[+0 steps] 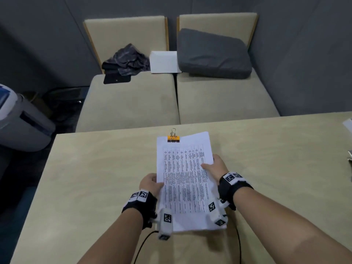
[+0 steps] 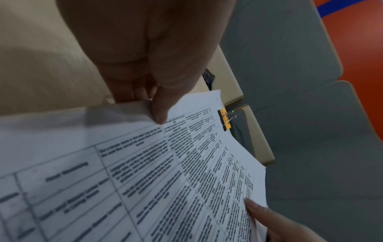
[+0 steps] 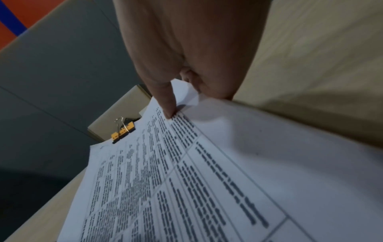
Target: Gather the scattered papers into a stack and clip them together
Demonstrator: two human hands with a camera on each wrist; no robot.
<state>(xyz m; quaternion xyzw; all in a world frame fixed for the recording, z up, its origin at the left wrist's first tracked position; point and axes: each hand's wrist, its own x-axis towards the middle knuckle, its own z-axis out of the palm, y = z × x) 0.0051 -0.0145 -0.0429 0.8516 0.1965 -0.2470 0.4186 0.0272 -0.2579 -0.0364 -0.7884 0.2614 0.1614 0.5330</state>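
The stack of papers [image 1: 184,180] is held above the surface [image 1: 95,168], the left hand [image 1: 151,184] pinching its left edge and the right hand [image 1: 215,168] pinching its right edge, thumbs on top. An orange binder clip [image 1: 173,138] bites the far edge, beyond both hands. Judging by this, clipping looks done; lower the stack flat and release evenly. The printed table is too blurred to read, as is the clip's marking.
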